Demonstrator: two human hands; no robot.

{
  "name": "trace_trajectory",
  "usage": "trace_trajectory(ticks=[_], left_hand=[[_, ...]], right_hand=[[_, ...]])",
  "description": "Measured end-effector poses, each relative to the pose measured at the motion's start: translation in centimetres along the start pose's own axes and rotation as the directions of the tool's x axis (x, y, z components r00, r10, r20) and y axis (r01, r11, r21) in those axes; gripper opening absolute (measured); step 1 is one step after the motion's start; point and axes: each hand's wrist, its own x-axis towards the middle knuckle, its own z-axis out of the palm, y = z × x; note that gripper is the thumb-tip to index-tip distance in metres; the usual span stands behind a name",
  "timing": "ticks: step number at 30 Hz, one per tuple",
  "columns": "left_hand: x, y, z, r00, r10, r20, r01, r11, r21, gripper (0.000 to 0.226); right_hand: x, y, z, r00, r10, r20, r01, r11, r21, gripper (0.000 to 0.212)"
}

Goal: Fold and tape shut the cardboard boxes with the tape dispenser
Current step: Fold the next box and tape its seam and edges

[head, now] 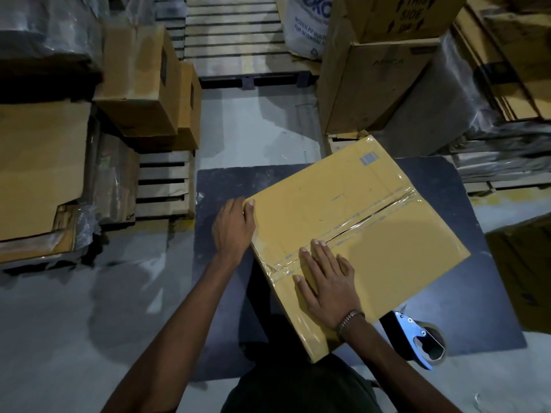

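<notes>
A closed cardboard box [357, 234] lies turned at an angle on a dark worktop [465, 293], its near corner overhanging the worktop's front edge. Clear tape [351, 231] runs along the centre seam where the two top flaps meet, and the seam gapes slightly in its middle stretch.

The right hand [326, 287] lies flat on the box top, fingers straight and slightly spread, the fingertips reaching the taped seam near its closer end. Its grip is spread and pinches nothing; the palm presses down on the near flap. A beaded bracelet [348, 320] circles that wrist.

The left hand [232, 231] rests against the box's left corner, the thumb lying over the top edge and the fingers curving down the side wall, so this grip clasps the corner of the box.

The tape dispenser [423, 341] lies on the worktop just beside the box's near right edge, behind the right wrist and apart from both hands, its metal blade guard facing up.

Stacked cartons [143, 81] and wooden pallets [235, 34] stand on the floor beyond the worktop, and flattened cardboard [38, 165] lies at left.
</notes>
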Motion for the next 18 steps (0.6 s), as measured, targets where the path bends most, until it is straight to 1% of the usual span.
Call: trace_trajectory(ticks=[2, 3, 6, 8, 9, 11, 12, 13, 14, 15, 16, 17, 18], left_hand=[[1.5, -0.5, -0.1, 0.994, -0.051, 0.095, 0.055, 0.998, -0.037, 0.058], [2.3, -0.6, -0.1, 0.982, -0.115, 0.151, 0.124, 0.991, -0.052, 0.064], [3.7, -0.1, -0.4, 0.916, -0.301, 0.265, 0.333, 0.939, -0.086, 0.075], [4.4, 0.0, 0.1, 0.863, -0.392, 0.319, 0.457, 0.875, -0.162, 0.075], [4.5, 0.0, 0.3, 0.824, -0.442, 0.354, 0.534, 0.814, -0.23, 0.074], [4.4, 0.0, 0.6, 0.72, -0.53, 0.447, 0.692, 0.599, -0.404, 0.075], [3.9, 0.3, 0.7, 0.691, -0.553, 0.465, 0.722, 0.515, -0.461, 0.078], [3.3, 0.6, 0.9, 0.68, -0.566, 0.466, 0.728, 0.448, -0.519, 0.081], [2.8, 0.5, 1.8, 0.683, -0.578, 0.447, 0.713, 0.39, -0.583, 0.093], [1.9, 0.3, 2.7, 0.666, -0.609, 0.431, 0.71, 0.34, -0.617, 0.107], [0.6, 1.2, 3.0, 0.648, -0.641, 0.411, 0.702, 0.294, -0.648, 0.115], [-1.1, 2.1, 3.2, 0.645, -0.654, 0.395, 0.689, 0.274, -0.671, 0.114], [-3.0, 3.2, 3.3, 0.647, -0.662, 0.378, 0.678, 0.273, -0.683, 0.106]], right_hand=[[0.0, 0.1, 0.0, 1.0, 0.001, 0.01, -0.001, 1.0, -0.001, 0.062], [0.0, 0.1, 0.1, 1.0, 0.001, 0.011, -0.001, 1.0, 0.0, 0.062], [-0.1, -0.1, 0.0, 1.0, -0.006, 0.012, 0.006, 1.0, 0.003, 0.062], [-0.1, -0.2, -0.1, 1.0, 0.0, 0.023, 0.0, 1.0, -0.009, 0.063], [0.0, -0.2, -0.2, 0.999, 0.004, 0.032, -0.003, 1.0, -0.015, 0.063], [-0.1, -0.4, -0.4, 0.999, 0.004, 0.04, -0.003, 1.0, -0.025, 0.063], [-0.1, -0.4, -0.4, 0.999, 0.005, 0.045, -0.004, 1.0, -0.028, 0.063], [-0.1, -0.4, -0.4, 0.999, 0.004, 0.054, -0.003, 1.0, -0.025, 0.063], [-0.1, -0.4, -0.4, 0.998, 0.002, 0.067, -0.001, 1.0, -0.011, 0.063], [-0.1, -0.3, -0.3, 0.997, -0.004, 0.079, 0.002, 1.0, 0.015, 0.064], [0.0, 0.0, -0.3, 0.996, -0.011, 0.088, 0.007, 0.999, 0.05, 0.064], [0.1, 0.2, -0.3, 0.995, -0.021, 0.096, 0.011, 0.995, 0.098, 0.064], [0.2, 0.5, -0.4, 0.995, -0.036, 0.096, 0.021, 0.987, 0.158, 0.063]])
